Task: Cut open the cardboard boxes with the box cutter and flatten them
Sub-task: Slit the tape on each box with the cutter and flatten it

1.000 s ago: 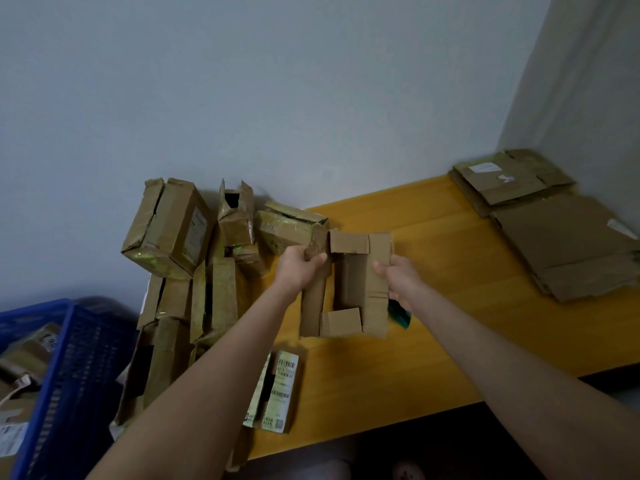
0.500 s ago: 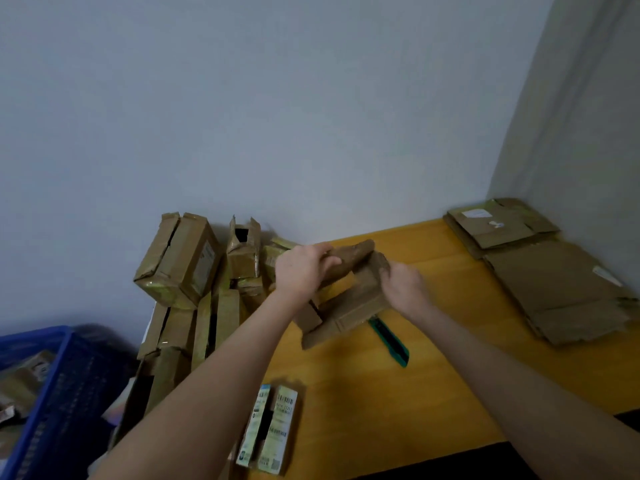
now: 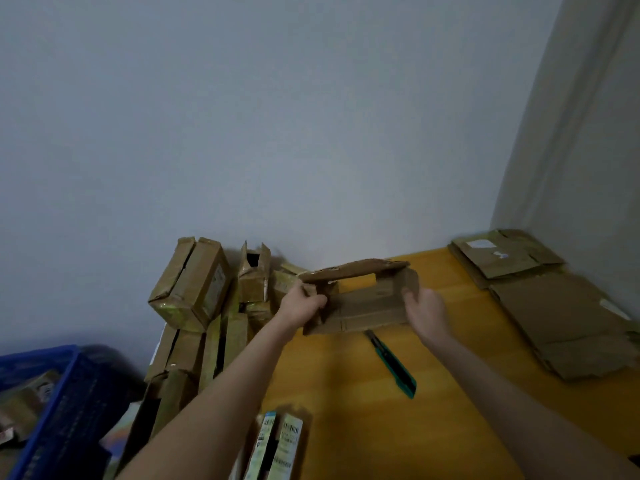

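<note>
Gripping the half-collapsed brown cardboard box (image 3: 367, 308) at its 2 ends are the left hand (image 3: 300, 305) and right hand (image 3: 425, 306). Teal box cutter (image 3: 393, 365) lies below them; flattened brown sheets (image 3: 561, 317) to their right, many taped brown boxes (image 3: 194, 289) to their left seem untouched.

Left hand (image 3: 300, 306), right hand (image 3: 425, 308) bare; forearms (image 3: 214, 393) bare to frame edge.

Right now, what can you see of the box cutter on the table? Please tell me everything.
The box cutter is slim and long, with a teal body that looks like plastic and a dark strip along it. It lies flat on the yellow wooden table, slanting from its grey far tip, close to the held cardboard box, towards the near right. Nothing grips it; whether the blade is out, I cannot tell.
</note>
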{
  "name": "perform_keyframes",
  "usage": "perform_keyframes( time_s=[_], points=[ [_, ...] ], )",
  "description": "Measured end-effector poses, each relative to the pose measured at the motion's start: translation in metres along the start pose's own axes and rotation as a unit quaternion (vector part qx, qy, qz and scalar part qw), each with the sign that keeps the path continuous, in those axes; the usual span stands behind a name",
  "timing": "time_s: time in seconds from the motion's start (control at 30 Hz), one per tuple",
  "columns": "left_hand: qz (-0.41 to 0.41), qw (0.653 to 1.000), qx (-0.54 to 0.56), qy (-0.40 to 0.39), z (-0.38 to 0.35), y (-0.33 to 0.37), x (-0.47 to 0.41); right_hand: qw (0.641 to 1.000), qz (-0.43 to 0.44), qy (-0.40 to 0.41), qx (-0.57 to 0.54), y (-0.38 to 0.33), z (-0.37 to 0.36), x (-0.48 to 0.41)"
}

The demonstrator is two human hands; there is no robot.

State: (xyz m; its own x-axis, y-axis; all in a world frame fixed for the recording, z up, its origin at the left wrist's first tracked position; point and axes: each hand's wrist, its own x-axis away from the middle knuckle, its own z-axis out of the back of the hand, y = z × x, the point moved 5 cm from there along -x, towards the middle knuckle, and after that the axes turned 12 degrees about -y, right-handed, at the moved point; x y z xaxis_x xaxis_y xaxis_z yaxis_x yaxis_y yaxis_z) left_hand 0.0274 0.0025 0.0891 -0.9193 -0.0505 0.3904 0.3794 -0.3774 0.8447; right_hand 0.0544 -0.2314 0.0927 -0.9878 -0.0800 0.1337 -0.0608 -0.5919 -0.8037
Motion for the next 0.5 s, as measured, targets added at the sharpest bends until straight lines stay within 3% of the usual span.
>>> perform_keyframes(
  time_s=[0.13, 0.23, 0.3, 0.5],
  points=[
    [-0.023, 0.976, 0.182, -0.121, 0.014, -0.001, 0.007, 0.971, -0.053, -0.016, -0.233, 0.027, 0.009, 0.001],
    [-0.038, 0.932, 0.312, -0.182, 0.018, -0.004, 0.009, 0.909, -0.071, -0.088, -0.400, 0.034, 0.005, 0.003],
    [-0.038, 0.919, 0.344, -0.187, 0.020, -0.007, 0.005, 0.869, -0.065, -0.124, -0.474, 0.036, 0.003, 0.003],
    [0.005, 0.950, 0.286, -0.129, 0.012, -0.004, -0.001, 0.840, -0.034, -0.269, -0.470, 0.038, -0.005, 0.007]
  ],
)
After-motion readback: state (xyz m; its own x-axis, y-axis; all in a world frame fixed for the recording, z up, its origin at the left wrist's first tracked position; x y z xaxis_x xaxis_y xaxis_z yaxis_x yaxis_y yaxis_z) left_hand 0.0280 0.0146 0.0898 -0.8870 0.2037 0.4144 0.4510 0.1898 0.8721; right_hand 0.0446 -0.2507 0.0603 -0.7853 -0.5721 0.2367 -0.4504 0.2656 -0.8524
